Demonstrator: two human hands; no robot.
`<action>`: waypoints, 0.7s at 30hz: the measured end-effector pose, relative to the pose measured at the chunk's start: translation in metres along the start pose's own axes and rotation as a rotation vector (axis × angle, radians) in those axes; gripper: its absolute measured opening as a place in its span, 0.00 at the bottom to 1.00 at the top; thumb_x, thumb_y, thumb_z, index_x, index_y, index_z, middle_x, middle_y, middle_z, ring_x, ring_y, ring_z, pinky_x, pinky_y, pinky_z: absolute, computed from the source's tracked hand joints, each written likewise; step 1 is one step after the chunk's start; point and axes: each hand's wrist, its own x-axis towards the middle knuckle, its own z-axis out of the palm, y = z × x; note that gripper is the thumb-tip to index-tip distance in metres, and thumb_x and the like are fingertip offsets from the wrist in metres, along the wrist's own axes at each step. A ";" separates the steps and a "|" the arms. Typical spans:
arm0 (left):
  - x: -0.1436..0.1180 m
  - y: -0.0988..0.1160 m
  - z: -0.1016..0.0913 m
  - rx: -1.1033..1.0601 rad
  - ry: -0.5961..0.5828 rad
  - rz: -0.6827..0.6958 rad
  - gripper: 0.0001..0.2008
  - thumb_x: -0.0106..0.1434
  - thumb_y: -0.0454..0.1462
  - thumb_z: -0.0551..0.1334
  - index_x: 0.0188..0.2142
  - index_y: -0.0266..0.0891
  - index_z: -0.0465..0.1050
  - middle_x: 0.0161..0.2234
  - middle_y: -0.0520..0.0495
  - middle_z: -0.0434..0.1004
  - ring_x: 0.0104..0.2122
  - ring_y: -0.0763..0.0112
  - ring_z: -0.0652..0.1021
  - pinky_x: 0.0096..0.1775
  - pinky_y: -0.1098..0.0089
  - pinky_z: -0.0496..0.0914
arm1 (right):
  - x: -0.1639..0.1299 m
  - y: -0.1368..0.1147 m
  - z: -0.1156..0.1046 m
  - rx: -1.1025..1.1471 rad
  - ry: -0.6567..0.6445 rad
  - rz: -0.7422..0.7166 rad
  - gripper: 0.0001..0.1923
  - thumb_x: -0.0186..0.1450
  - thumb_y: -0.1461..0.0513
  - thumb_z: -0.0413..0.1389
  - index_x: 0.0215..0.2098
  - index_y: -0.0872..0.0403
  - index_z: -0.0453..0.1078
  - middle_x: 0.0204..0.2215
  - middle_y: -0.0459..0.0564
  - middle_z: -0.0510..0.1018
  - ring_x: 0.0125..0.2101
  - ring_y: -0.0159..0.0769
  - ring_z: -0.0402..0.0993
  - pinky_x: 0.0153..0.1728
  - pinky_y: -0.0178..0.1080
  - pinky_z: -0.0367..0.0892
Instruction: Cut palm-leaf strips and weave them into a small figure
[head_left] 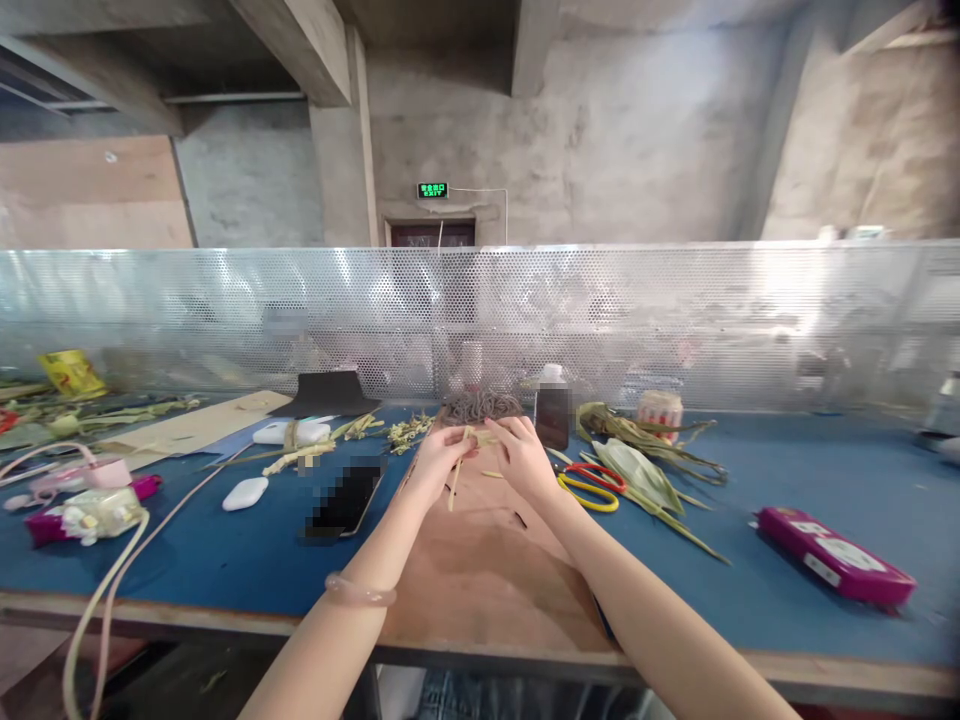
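Leaf strips (466, 447), pale and thin, sit between my two hands over the brown paper sheet (480, 570) on the blue table (750, 480). A perforated metal screen (675, 320) runs along the far edge, with bare concrete walls and a green exit sign (433, 190) beyond. My left hand (435, 465) pinches the strips shut in its fingertips; my right hand (521, 455) pinches them too, just beside. Scissors (589, 485) lie right, a phone (345, 500) left.
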 end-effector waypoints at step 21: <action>0.001 -0.005 -0.001 0.080 -0.068 0.013 0.18 0.44 0.38 0.71 0.35 0.33 0.73 0.34 0.42 0.78 0.33 0.68 0.77 0.38 0.68 0.72 | -0.001 0.000 0.009 -0.043 -0.004 0.052 0.12 0.65 0.69 0.46 0.38 0.53 0.71 0.34 0.53 0.74 0.37 0.41 0.65 0.37 0.41 0.61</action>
